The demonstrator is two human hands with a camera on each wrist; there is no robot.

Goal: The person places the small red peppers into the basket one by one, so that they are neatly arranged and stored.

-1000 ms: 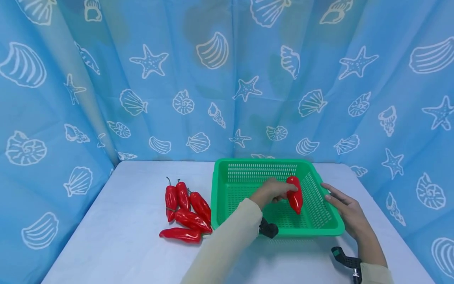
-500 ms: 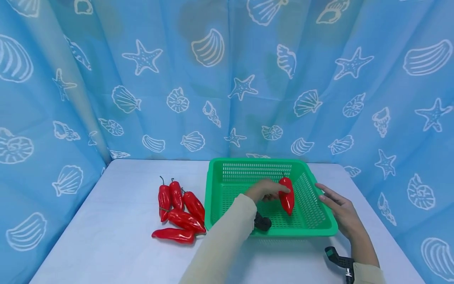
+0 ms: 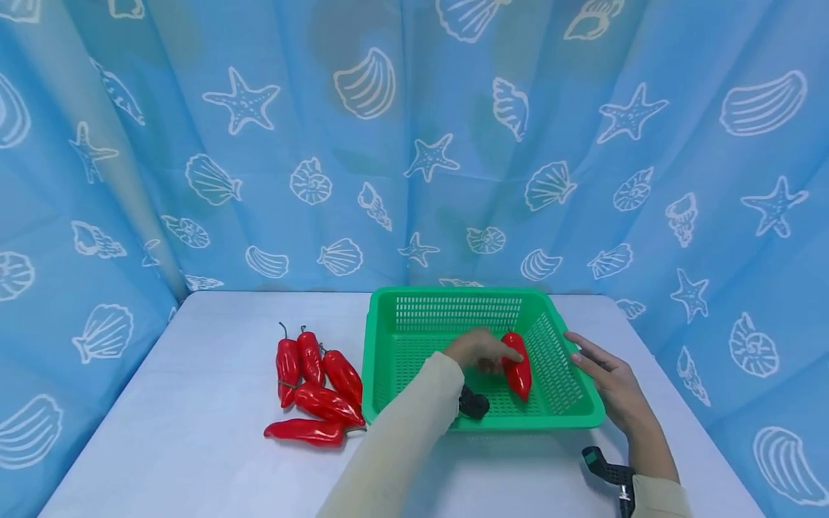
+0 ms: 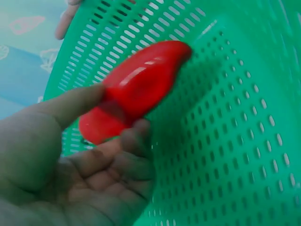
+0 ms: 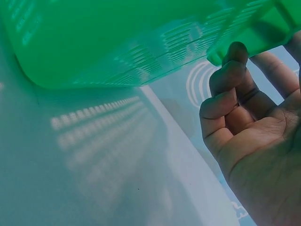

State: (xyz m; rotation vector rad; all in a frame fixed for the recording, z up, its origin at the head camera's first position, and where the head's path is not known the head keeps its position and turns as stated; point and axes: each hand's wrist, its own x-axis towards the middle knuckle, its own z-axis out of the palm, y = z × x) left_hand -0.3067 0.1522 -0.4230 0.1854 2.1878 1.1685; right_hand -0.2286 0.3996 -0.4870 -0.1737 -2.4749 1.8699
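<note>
Pepper (image 3: pixel 520 379) was pinched in the left hand (image 3: pixel 481 348) inside the green basket (image 3: pixel 550 423), near its right side, which was gripped by the right hand (image 3: pixel 610 380), presumably so that the basket could be steadied.

White table (image 3: pixel 194 403) — five red peppers (image 3: pixel 329 403), one green basket (image 3: pixel 460 292).

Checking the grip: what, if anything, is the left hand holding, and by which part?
The left hand pinches a red pepper between thumb and fingers, nearer its stem end than its tip.
</note>
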